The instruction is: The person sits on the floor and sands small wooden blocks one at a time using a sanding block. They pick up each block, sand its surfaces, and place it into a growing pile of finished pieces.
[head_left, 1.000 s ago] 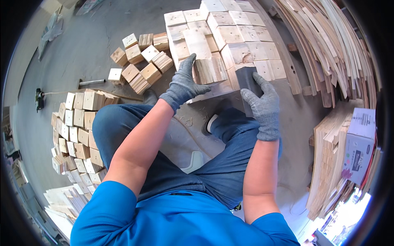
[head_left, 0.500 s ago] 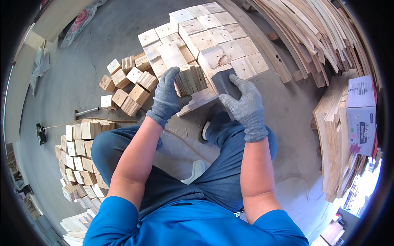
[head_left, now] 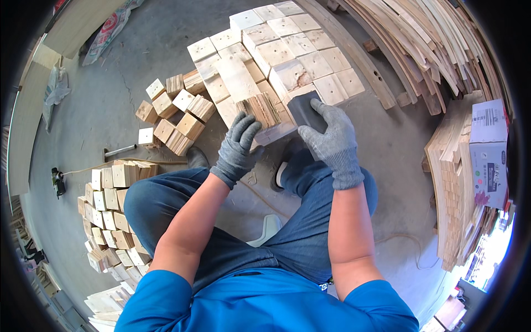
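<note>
A dark grey flat-faced block (head_left: 306,110) is in my right hand (head_left: 333,133), the gloved thumb and fingers closed around its right side. My left hand (head_left: 238,146), also in a grey knit glove, is just in front of a layered plywood block (head_left: 260,109). Its fingers are loosely bent and its thumb stands apart from them, with nothing visible between. The plywood block rests on the near end of a pale wooden surface (head_left: 238,78), among rows of stacked wooden blocks (head_left: 293,52).
Loose wooden blocks (head_left: 164,105) lie to the left, by a hammer-like tool (head_left: 120,150). More blocks (head_left: 113,202) are stacked beside my left knee. Long boards (head_left: 409,44) fill the far right. A printed carton (head_left: 489,155) stands by stacked wood (head_left: 449,177). A cord crosses the floor.
My left hand has come off the plywood block and drawn back toward me. That block now rests on the pale surface. My right hand still holds the dark block, nearly in place.
</note>
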Motion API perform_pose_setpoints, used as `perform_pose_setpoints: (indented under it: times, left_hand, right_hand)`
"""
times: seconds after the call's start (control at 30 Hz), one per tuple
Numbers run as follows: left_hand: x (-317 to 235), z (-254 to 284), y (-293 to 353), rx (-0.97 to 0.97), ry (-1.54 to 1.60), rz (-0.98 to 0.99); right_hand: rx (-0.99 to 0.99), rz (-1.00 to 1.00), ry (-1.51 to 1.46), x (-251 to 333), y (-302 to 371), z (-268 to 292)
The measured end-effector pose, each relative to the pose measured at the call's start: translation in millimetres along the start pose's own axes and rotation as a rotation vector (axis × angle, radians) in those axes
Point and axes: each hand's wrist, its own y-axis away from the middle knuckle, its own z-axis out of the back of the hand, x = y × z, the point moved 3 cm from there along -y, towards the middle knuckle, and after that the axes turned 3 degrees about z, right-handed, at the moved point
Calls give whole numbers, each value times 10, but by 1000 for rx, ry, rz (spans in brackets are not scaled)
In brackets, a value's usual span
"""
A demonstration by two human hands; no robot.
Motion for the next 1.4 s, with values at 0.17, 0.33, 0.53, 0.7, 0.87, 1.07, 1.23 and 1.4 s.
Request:
perform_pose_setpoints:
  times: [0.17,0.33,0.53,0.7,0.87,1.07,1.23,1.4]
  left_hand:
    - [-112,123,-49,3,-19,-46]
    - [22,220,-103,-50,-11,159]
    - [348,22,-171,50,164,587]
    - [484,-185,-172,43,291,569]
    - [450,-177,-231,23,277,549]
    - [414,-149,-242,-6,304,546]
    - [506,-199,-194,-34,309,498]
    - [447,-188,-233,-37,381,508]
  right_hand:
    - [28,-20,21,-51,9,-56]
    - [15,-51,4,-49,29,-108]
    - [30,-53,20,-1,13,-309]
    - [24,-35,10,-20,4,-575]
    - [33,-74,-50,-123,-21,-757]
    - [60,-15,140,7,-269,-785]
    - [135,-65,318,236,-726,-898]
    - [68,-98,323,261,-968,-932]
